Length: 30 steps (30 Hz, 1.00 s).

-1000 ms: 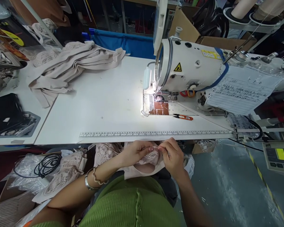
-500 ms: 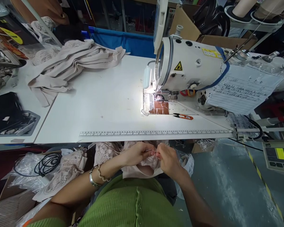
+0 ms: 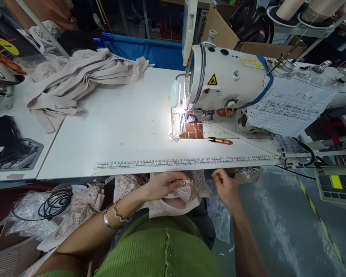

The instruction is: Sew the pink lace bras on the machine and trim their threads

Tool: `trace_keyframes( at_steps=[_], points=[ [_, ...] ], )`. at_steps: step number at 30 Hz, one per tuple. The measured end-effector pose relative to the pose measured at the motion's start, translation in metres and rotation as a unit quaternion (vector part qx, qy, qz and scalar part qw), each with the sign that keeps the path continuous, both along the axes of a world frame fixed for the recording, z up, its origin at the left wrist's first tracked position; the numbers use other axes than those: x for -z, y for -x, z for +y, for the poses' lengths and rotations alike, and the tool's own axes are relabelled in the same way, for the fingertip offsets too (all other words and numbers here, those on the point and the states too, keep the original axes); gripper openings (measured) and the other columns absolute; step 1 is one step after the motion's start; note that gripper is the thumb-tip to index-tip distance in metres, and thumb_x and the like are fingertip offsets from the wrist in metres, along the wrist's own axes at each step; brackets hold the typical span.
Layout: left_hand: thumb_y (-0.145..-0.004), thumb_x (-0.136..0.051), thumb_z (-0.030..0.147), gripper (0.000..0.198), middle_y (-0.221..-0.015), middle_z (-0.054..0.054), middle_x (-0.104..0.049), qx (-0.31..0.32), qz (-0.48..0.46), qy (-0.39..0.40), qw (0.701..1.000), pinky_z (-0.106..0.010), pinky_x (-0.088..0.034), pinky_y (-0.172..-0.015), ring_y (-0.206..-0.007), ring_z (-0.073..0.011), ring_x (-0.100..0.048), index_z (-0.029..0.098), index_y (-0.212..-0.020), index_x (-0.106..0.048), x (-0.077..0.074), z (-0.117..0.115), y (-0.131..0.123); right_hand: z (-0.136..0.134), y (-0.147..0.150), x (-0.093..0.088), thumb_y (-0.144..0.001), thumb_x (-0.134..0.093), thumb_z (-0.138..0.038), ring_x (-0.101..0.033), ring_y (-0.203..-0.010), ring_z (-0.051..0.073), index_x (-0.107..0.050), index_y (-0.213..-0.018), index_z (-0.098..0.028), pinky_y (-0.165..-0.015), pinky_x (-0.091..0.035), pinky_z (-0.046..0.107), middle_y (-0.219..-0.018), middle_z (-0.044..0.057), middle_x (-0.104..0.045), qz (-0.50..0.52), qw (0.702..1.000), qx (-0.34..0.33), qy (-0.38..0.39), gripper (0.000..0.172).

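A beige lace bra [image 3: 187,198] with a smooth fabric edge lies over my lap, just below the table's front edge. My left hand [image 3: 170,184] is closed, pinching a thin edge of the bra between thumb and fingertips. Apart from the garment, to its right, my right hand [image 3: 226,190] is held up with its fingers curled together. What is between those fingers, if anything, is too small to tell. Orange thread snips [image 3: 220,141] lie on the table in front of the sewing machine [image 3: 227,77], whose lamp lights the needle area.
A printed ruler strip [image 3: 161,163] runs along the front of the white table [image 3: 127,123]. Beige fabric pieces [image 3: 86,80] are heaped at the back left. A grey tray [image 3: 31,154] sits at the left. Lace pieces [image 3: 72,215] and plastic lie below. A control panel [image 3: 337,184] is at right.
My right hand has come away from my left hand and moved right. My left hand still pinches the bra. A small white scrap now shows above the floor below my right hand.
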<state>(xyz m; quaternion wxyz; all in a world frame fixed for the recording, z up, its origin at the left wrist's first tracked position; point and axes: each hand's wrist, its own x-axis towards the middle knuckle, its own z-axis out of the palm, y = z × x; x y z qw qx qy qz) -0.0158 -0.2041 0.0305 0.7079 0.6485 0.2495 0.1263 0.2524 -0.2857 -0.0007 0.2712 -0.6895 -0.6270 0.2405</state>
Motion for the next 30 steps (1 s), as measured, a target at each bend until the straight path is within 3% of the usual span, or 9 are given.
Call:
trace_keyframes(
  at_steps=[2, 4, 8, 10, 15, 22, 25, 28, 30],
  points=[
    [-0.102, -0.046, 0.049, 0.039, -0.087, -0.006, -0.065, -0.004, -0.003, 0.002, 1.000, -0.027, -0.045, -0.070, -0.075, -0.0161, -0.056, 0.016, -0.096, -0.066, -0.001, -0.001, -0.005, 0.001, 0.030, -0.008, -0.102, -0.046, -0.041, -0.045, -0.045, 0.013, -0.060, -0.096, -0.023, -0.046, -0.032, 0.025, -0.062, -0.004, -0.053, 0.069, 0.995, -0.076, -0.017, 0.023],
    [-0.102, -0.047, 0.046, 0.036, -0.098, -0.008, -0.068, -0.009, -0.017, 0.013, 1.000, -0.030, -0.049, -0.080, -0.087, -0.0191, -0.062, 0.017, -0.102, -0.067, -0.001, -0.001, -0.007, 0.004, 0.050, -0.013, -0.102, -0.049, -0.038, -0.051, -0.055, 0.014, -0.061, -0.092, -0.023, -0.053, -0.038, 0.025, -0.069, -0.001, -0.056, 0.078, 0.987, -0.117, -0.083, 0.021],
    [-0.102, -0.050, 0.040, 0.030, -0.109, -0.010, -0.070, -0.020, -0.023, 0.033, 0.999, -0.032, -0.050, -0.091, -0.100, -0.0201, -0.065, 0.017, -0.104, -0.068, 0.000, 0.002, -0.002, 0.013, 0.048, -0.013, -0.104, -0.045, -0.027, -0.052, -0.069, 0.017, -0.053, -0.074, -0.023, -0.067, -0.042, 0.029, -0.072, 0.002, -0.053, -0.013, 0.980, -0.021, -0.196, 0.031],
    [-0.102, -0.051, 0.038, 0.028, -0.110, -0.010, -0.071, -0.023, -0.018, 0.036, 0.999, -0.030, -0.050, -0.090, -0.099, -0.0193, -0.065, 0.017, -0.106, -0.069, 0.001, 0.003, 0.000, 0.016, 0.041, -0.010, -0.103, -0.047, -0.030, -0.050, -0.071, 0.018, -0.054, -0.074, -0.023, -0.067, -0.043, 0.030, -0.076, 0.002, -0.052, -0.010, 0.982, -0.013, -0.190, 0.031],
    [-0.102, -0.049, 0.036, 0.028, -0.105, -0.009, -0.070, -0.010, -0.051, 0.056, 0.997, -0.030, -0.050, -0.084, -0.093, -0.0186, -0.064, 0.017, -0.108, -0.069, 0.000, 0.007, 0.004, 0.017, 0.042, -0.011, -0.105, -0.043, -0.036, -0.055, -0.082, 0.018, -0.062, -0.089, -0.022, -0.068, -0.048, 0.029, -0.092, 0.005, -0.051, 0.124, 0.976, -0.164, -0.069, 0.029],
    [-0.096, -0.054, 0.031, 0.023, -0.098, -0.009, -0.067, 0.002, 0.063, -0.158, 0.985, -0.025, -0.044, -0.066, -0.077, -0.0159, -0.058, 0.016, -0.101, -0.071, -0.009, 0.006, -0.001, 0.013, 0.047, -0.027, -0.103, -0.048, -0.028, -0.049, -0.070, 0.014, -0.059, -0.079, -0.021, -0.060, -0.042, 0.027, -0.082, 0.002, -0.046, 0.088, 0.981, -0.141, -0.098, 0.027],
    [-0.096, -0.053, 0.030, 0.024, -0.081, -0.006, -0.066, -0.041, 0.060, -0.141, 0.987, -0.023, -0.041, -0.061, -0.067, -0.0136, -0.055, 0.016, -0.083, -0.067, -0.005, -0.004, -0.012, 0.009, 0.051, -0.027, -0.103, -0.047, -0.025, -0.050, -0.068, 0.014, -0.060, -0.081, -0.021, -0.060, -0.043, 0.027, -0.081, 0.002, -0.048, 0.028, 0.984, -0.131, -0.117, 0.026],
    [-0.096, -0.051, 0.030, 0.025, -0.078, -0.005, -0.067, -0.073, 0.040, -0.065, 0.994, -0.024, -0.044, -0.065, -0.069, -0.0142, -0.058, 0.016, -0.081, -0.066, -0.001, -0.010, -0.018, 0.003, 0.054, -0.025, -0.104, -0.044, -0.025, -0.053, -0.070, 0.014, -0.062, -0.110, -0.021, -0.060, -0.046, 0.026, -0.089, 0.004, -0.052, -0.024, 0.984, -0.107, -0.137, 0.019],
    [-0.097, -0.051, 0.032, 0.026, -0.085, -0.006, -0.069, -0.073, 0.031, -0.024, 0.997, -0.026, -0.048, -0.071, -0.077, -0.0161, -0.062, 0.015, -0.088, -0.068, -0.002, -0.011, -0.017, -0.002, 0.055, -0.025, -0.105, -0.039, -0.020, -0.055, -0.073, 0.015, -0.051, -0.138, -0.021, -0.061, -0.048, 0.025, -0.095, 0.007, -0.054, -0.075, 0.978, -0.124, -0.153, 0.035]
  ],
)
